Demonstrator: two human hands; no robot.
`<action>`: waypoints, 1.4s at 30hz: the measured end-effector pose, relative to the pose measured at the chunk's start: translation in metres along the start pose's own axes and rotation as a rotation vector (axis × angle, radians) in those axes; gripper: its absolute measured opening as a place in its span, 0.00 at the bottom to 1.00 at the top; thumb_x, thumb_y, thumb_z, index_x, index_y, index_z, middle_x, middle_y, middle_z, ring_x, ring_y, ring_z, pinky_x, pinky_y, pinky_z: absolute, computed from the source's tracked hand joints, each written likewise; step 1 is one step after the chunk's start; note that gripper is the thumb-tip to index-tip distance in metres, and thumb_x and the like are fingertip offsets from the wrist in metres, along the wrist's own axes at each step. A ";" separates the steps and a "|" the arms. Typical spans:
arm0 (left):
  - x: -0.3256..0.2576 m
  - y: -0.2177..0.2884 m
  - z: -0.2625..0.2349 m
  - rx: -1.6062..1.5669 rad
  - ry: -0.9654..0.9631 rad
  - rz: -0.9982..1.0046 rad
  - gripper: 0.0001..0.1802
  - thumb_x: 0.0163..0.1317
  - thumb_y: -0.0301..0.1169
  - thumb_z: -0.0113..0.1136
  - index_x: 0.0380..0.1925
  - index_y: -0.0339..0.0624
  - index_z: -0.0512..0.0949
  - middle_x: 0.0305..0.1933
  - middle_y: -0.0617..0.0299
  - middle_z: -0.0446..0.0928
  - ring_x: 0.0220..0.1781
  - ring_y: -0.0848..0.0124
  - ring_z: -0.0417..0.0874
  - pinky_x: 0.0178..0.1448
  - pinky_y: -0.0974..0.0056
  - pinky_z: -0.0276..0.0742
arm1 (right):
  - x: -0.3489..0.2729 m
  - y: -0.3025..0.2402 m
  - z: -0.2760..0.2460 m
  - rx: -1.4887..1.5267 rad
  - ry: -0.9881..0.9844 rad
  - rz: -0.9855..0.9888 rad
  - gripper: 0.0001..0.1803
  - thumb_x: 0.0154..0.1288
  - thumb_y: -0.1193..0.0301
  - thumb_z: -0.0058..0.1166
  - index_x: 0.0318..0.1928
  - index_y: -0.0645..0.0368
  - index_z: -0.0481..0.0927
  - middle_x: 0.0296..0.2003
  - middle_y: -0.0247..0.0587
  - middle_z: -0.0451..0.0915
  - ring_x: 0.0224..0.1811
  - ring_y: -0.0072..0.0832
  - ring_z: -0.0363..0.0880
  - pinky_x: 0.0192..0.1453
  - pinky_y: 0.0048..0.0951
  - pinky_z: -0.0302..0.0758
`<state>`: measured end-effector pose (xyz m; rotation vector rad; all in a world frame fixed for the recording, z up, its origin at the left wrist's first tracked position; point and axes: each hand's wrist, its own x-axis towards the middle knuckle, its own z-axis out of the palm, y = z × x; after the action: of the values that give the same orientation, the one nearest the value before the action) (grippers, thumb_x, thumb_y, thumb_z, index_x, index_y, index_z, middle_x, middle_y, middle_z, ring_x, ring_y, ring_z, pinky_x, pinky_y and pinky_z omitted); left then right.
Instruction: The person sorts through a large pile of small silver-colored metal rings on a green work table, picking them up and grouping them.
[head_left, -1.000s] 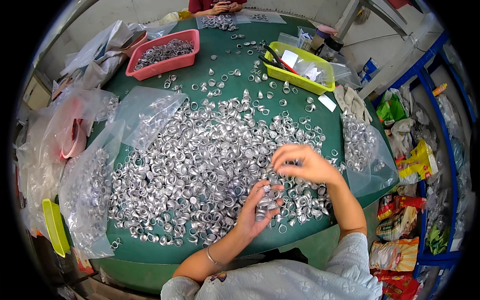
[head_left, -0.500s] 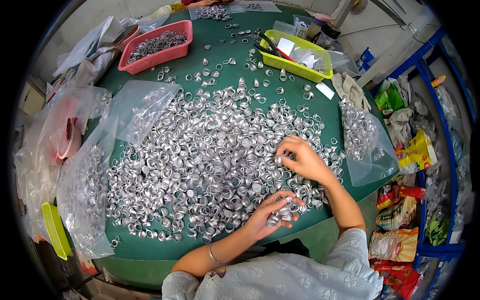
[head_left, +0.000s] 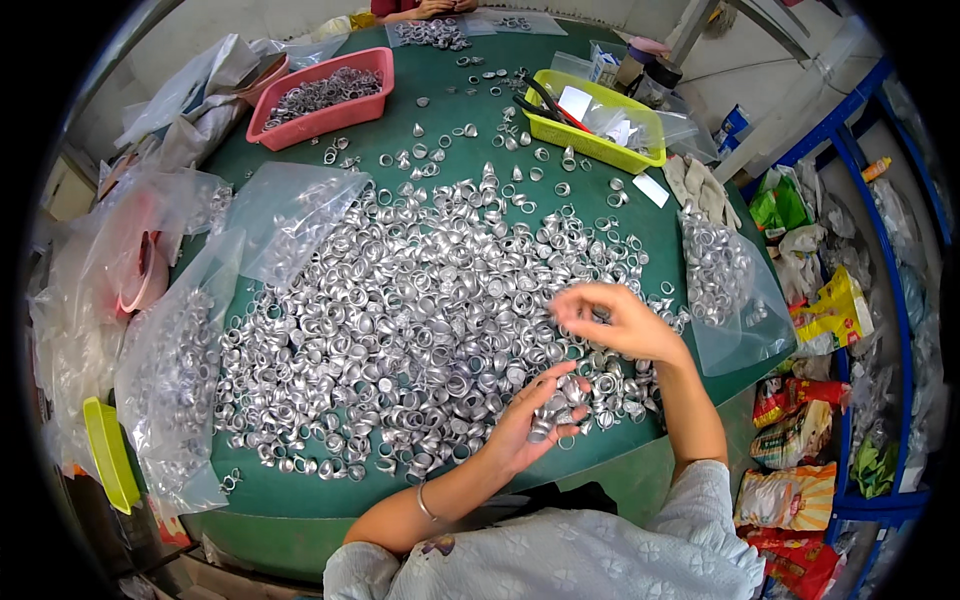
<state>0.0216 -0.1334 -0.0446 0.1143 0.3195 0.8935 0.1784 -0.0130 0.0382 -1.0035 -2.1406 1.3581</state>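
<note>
A broad heap of silver-coloured metal rings (head_left: 400, 300) covers the middle of the green table. Several rings (head_left: 556, 408) lie in my left hand (head_left: 522, 425), cupped around them with its palm turned up at the heap's near right edge. Just above the heap's right side is my right hand (head_left: 625, 322), with bent fingers pointing left. Motion smears its fingertips, so whether a ring is between them cannot be made out.
A pink basket (head_left: 330, 128) of small metal pieces stands far left, a yellow-green basket (head_left: 600, 140) with pliers far right. Ring-filled plastic bags (head_left: 720, 270) flank the heap. Gloves (head_left: 700, 190) lie at the right edge, near a blue shelf rack (head_left: 850, 150). Another person's hands (head_left: 435, 8) are across the table.
My right hand has shifted slightly right and its fingers have moved from a pinch on a ring into a blur. My left hand has moved slightly left and turned, still cupping rings.
</note>
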 end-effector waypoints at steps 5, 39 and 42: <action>0.002 -0.002 -0.007 -0.109 -0.147 -0.037 0.21 0.65 0.38 0.49 0.56 0.44 0.64 0.49 0.54 0.71 0.40 0.64 0.76 0.37 0.65 0.76 | 0.049 0.017 0.028 -0.595 0.100 -0.401 0.23 0.56 0.67 0.58 0.53 0.53 0.73 0.53 0.42 0.70 0.56 0.37 0.69 0.55 0.36 0.67; -0.069 0.036 0.019 -0.115 -0.035 0.200 0.27 0.62 0.39 0.55 0.60 0.51 0.63 0.47 0.59 0.72 0.34 0.74 0.74 0.27 0.75 0.72 | -0.162 0.087 0.037 -0.624 1.067 0.064 0.10 0.61 0.78 0.48 0.42 0.66 0.75 0.52 0.49 0.69 0.54 0.42 0.68 0.59 0.35 0.63; -0.115 0.069 0.013 -0.121 0.140 0.493 0.25 0.61 0.39 0.55 0.59 0.53 0.64 0.47 0.58 0.73 0.36 0.73 0.76 0.27 0.76 0.76 | -0.169 0.107 0.028 -0.683 1.097 0.026 0.09 0.63 0.78 0.47 0.42 0.68 0.76 0.50 0.48 0.70 0.54 0.40 0.68 0.59 0.37 0.63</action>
<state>-0.0926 -0.1796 0.0096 0.0166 0.3742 1.4111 0.3081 -0.1292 -0.0639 -1.5207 -1.6390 -0.0912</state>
